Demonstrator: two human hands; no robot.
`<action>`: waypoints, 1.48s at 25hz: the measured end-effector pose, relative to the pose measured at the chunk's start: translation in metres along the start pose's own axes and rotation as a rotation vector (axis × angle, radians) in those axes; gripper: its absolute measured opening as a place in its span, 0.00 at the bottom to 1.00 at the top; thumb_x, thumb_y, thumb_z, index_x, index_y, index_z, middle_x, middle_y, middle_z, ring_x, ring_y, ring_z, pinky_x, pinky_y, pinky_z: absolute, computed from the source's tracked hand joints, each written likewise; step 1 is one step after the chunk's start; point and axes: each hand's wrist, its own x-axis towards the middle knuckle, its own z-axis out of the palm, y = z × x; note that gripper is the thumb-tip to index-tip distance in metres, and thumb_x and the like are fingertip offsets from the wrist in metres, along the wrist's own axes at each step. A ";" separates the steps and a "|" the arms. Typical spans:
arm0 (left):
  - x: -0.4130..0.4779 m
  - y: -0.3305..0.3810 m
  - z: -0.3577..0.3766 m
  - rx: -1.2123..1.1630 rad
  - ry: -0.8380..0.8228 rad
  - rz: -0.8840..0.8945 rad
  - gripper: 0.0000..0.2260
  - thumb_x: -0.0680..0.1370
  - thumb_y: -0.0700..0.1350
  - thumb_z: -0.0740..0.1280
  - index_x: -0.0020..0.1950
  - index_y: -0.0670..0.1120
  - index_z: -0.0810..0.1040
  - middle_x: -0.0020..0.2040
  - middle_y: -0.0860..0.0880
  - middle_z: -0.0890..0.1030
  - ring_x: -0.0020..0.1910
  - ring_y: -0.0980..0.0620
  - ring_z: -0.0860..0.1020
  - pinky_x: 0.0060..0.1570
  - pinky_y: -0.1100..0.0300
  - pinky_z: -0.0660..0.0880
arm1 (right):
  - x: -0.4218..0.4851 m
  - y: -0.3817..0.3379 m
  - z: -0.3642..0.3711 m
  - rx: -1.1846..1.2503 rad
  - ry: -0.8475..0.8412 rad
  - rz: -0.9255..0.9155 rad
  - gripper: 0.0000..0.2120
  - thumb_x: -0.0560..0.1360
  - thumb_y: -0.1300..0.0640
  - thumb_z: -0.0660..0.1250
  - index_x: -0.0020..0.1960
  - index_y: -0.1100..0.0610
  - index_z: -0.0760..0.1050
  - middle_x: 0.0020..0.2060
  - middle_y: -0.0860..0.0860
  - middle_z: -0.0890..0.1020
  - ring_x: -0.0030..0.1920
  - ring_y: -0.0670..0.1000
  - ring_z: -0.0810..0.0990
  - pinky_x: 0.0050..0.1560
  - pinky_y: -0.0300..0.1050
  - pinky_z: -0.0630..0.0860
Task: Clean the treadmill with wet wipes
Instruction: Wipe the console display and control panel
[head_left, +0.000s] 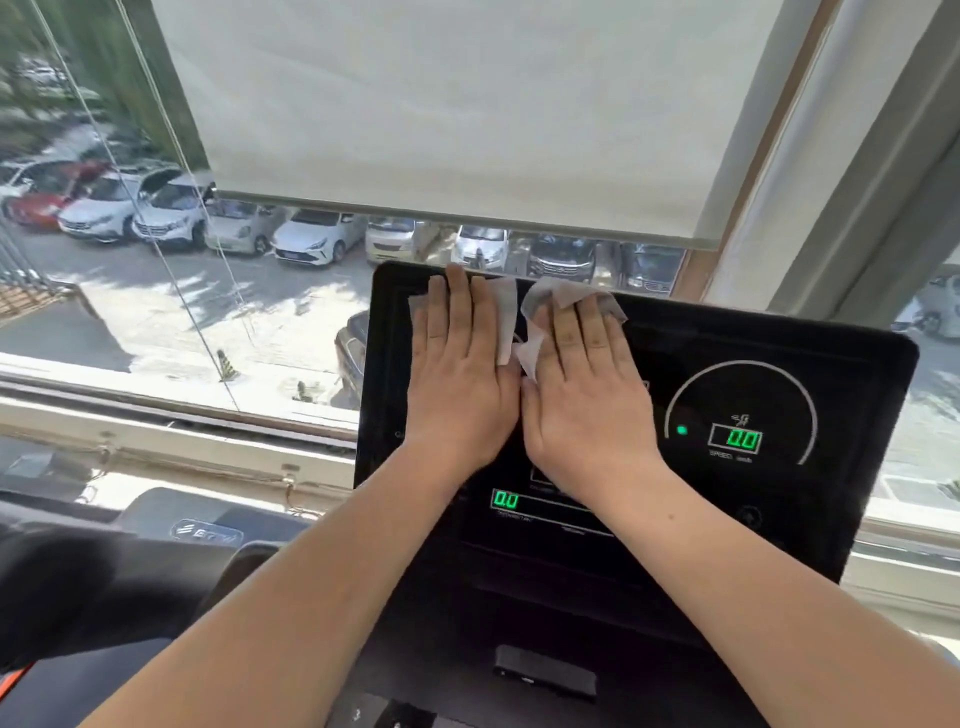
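Treadmill console (779, 338) wipe-down, one wipe per hand

Both hands were flat, nothing clenched. The left hand (457, 374) pressed its wet wipe (501, 306) down with straight fingers. The right hand (587, 384) did the same on a second wipe (550, 293), more crumpled, up near the console's top edge. The wipes looked thin, limp and damp, so I'd guess they bunch up unless pinned under the palm. The panel was glossy black, rigid and probably slick. A green speed readout (743, 439) showed 0.0 off to the right, and a white roller blind (441, 104) hung behind.

Gym by a window (156, 312); treadmill console (779, 340); parked cars (306, 241) below
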 end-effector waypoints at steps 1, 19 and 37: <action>-0.001 -0.007 0.004 0.063 -0.008 0.046 0.33 0.85 0.58 0.45 0.84 0.41 0.42 0.84 0.40 0.39 0.83 0.43 0.37 0.81 0.42 0.39 | 0.003 0.008 -0.003 -0.018 0.010 -0.017 0.33 0.83 0.46 0.51 0.82 0.64 0.52 0.81 0.63 0.55 0.82 0.62 0.51 0.82 0.59 0.47; 0.081 0.002 -0.057 0.276 -0.091 0.214 0.26 0.86 0.57 0.43 0.59 0.49 0.79 0.56 0.46 0.83 0.55 0.42 0.80 0.50 0.51 0.70 | 0.040 0.068 -0.058 -0.053 -0.102 0.034 0.26 0.81 0.43 0.46 0.59 0.59 0.75 0.52 0.56 0.82 0.50 0.57 0.79 0.48 0.50 0.72; 0.067 0.121 -0.008 0.227 -0.182 0.421 0.24 0.85 0.60 0.46 0.75 0.50 0.67 0.68 0.46 0.75 0.66 0.41 0.73 0.67 0.45 0.67 | -0.032 0.182 -0.073 -0.082 -0.117 0.133 0.31 0.82 0.39 0.44 0.71 0.59 0.69 0.64 0.57 0.78 0.65 0.59 0.75 0.71 0.58 0.67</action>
